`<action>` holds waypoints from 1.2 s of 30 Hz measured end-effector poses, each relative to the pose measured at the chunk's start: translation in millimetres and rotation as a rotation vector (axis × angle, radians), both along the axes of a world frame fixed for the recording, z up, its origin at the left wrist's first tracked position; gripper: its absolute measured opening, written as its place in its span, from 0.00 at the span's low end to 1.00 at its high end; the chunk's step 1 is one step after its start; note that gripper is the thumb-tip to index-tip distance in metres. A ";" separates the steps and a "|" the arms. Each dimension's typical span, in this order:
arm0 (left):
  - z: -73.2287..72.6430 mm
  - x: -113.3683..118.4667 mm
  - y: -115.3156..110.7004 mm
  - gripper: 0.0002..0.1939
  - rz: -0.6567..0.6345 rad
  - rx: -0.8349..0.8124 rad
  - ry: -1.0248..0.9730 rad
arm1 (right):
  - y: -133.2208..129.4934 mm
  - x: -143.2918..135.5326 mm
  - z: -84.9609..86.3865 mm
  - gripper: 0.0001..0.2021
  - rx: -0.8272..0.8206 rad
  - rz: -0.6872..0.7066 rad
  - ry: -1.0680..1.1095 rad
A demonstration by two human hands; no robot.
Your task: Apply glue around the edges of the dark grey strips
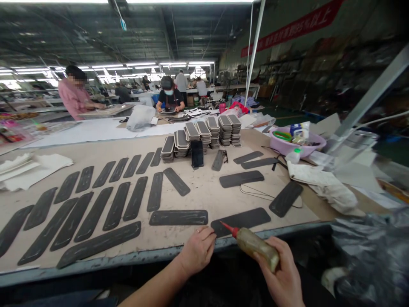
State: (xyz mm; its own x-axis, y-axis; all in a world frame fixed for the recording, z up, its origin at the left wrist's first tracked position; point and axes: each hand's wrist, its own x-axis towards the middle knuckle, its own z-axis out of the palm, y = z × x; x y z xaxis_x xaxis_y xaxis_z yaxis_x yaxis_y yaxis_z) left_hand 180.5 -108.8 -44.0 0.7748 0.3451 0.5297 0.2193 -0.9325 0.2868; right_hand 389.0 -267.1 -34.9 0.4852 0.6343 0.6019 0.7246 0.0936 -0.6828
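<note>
My right hand (283, 266) is wrapped around a squeeze glue bottle (255, 247), murky yellow with a red pointed nozzle. The nozzle tip is over the left part of a dark grey padded strip (247, 219) at the table's front edge. At that strip's left end is my left hand (198, 248), its fingers curled and pressed together; whether they pinch the strip is hidden. Another dark strip (179, 217) lies just beyond my left hand. Rows of similar strips (118, 207) cover the left side, several with shiny wet-looking streaks.
Stacks of light-edged grey pieces (204, 134) stand at the back, with a black phone (197, 154) leaning there. A purple basin (298, 145) of odds and ends and a white cloth (322, 185) are on the right. Co-workers (171, 96) sit and stand beyond the table.
</note>
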 end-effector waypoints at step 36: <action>1.2 4.1 0.4 0.13 -0.014 -0.081 0.048 | 2.3 -17.0 -6.3 0.14 -0.065 0.172 -0.165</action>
State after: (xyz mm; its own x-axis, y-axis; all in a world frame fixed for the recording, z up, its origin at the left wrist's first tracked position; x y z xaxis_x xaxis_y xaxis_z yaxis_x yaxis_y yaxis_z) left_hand 184.6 -108.4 -42.8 0.8038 0.3739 0.4627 0.2215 -0.9100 0.3506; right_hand 372.0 -264.8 -41.3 0.2656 0.7388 0.6194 0.8040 0.1847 -0.5651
